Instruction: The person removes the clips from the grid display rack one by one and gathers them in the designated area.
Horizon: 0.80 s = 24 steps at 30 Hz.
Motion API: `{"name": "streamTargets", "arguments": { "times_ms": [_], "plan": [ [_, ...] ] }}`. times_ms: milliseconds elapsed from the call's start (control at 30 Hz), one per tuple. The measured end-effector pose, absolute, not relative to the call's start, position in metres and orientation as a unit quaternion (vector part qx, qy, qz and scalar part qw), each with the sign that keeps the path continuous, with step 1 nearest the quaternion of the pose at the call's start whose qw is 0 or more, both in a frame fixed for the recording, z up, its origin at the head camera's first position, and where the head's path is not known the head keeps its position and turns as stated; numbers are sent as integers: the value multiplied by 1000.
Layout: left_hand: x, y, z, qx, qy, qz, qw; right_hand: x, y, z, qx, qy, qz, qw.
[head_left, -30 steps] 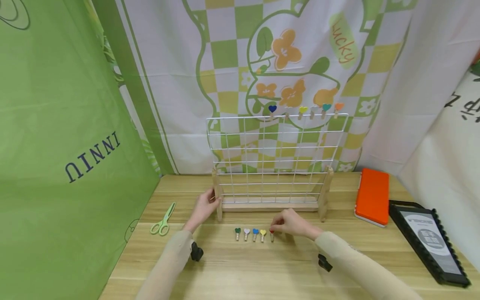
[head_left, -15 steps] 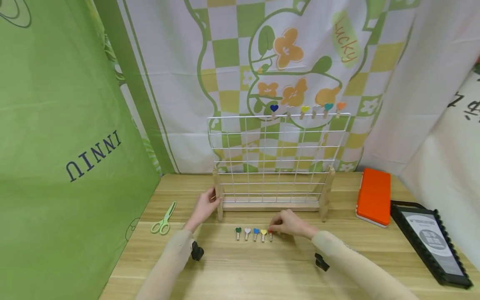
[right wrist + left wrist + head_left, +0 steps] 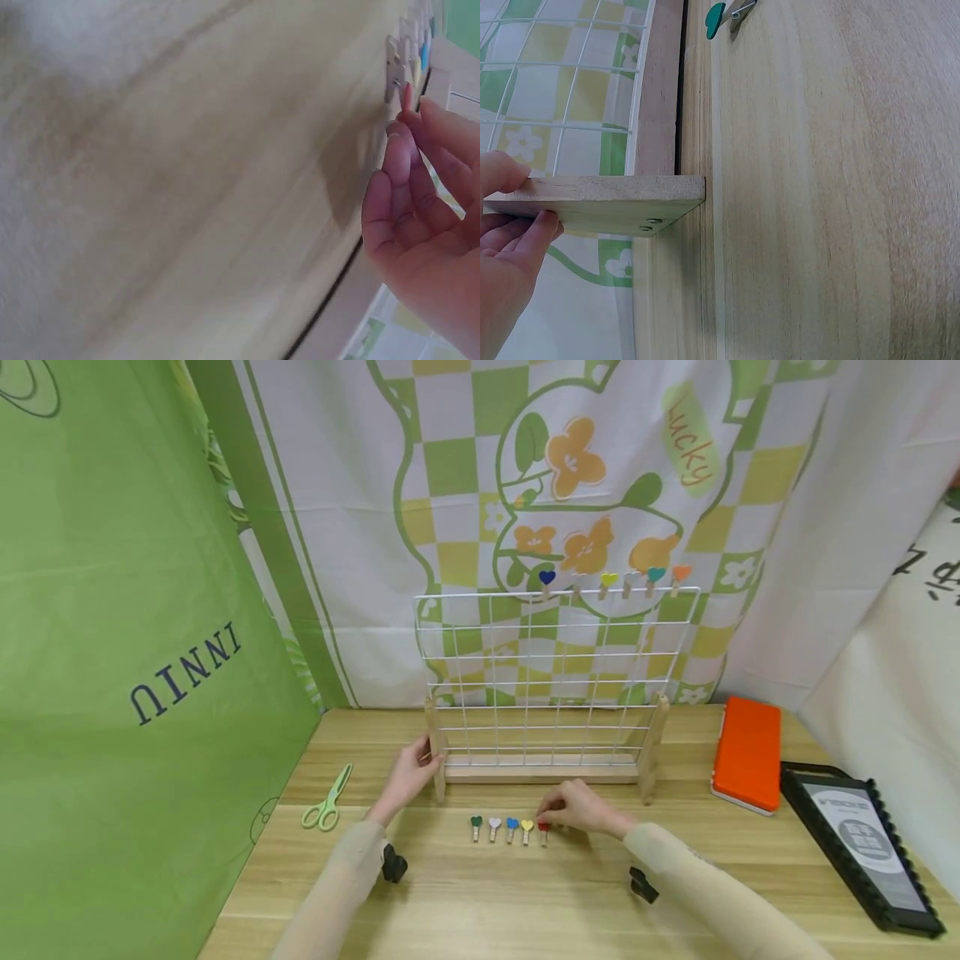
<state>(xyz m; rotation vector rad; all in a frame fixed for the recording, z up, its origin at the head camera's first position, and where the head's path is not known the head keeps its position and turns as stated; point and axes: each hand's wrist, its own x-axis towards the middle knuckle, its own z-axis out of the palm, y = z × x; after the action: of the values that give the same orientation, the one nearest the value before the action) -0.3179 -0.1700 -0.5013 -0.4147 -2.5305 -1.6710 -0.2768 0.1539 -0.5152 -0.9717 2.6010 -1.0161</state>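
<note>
My left hand grips the left wooden upright of a white wire grid rack, thumb on one side and fingers on the other. In front of the rack, my right hand pinches the heart end of a small wooden clothespin with a red heart. Thumb and fingertips meet at that red heart in the right wrist view. To its left on the table lies a row of heart clothespins: yellow, blue, white and dark green, heart ends toward the rack.
Several heart clothespins, among them a dark blue one and an orange one, stand clipped along the grid's top wire. Green scissors lie at the left. An orange box and a black-framed board lie at the right.
The red clothespin has shifted slightly, first left toward the yellow one, then a little back toward me, with my right hand at it. My left hand stays on the rack's upright.
</note>
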Motion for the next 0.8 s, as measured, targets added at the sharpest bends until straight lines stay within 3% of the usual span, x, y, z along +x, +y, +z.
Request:
{"name": "streamTargets", "arguments": {
  "times_ms": [267, 800],
  "plan": [
    [-318, -171, -501, -141, -823, -549, 37, -283, 162, -465, -351, 883, -310, 30],
    [-317, -170, -504, -148, -822, -549, 49, -291, 180, -243, -401, 832, -289, -253]
  ]
}}
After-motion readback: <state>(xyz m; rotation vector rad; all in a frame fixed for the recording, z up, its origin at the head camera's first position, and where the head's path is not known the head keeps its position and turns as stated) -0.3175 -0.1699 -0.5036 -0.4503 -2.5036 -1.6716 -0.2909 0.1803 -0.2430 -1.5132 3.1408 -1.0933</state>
